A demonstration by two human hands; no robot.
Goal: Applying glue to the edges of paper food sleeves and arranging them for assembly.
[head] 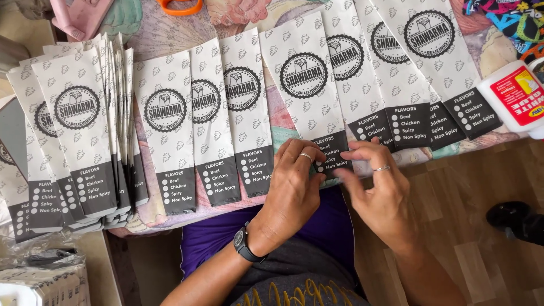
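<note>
Paper sleeve [309, 90] on table edge, both hands' fingers [309, 164] pinching its dark bottom end (L [292, 190] & R hand [382, 195]).

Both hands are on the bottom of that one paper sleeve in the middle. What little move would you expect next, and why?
Probably pressing flat the dark bottom end of the white printed paper sleeve: the left hand and right hand both pinch there at the table's edge, and a white glue bottle lies nearby.
</note>
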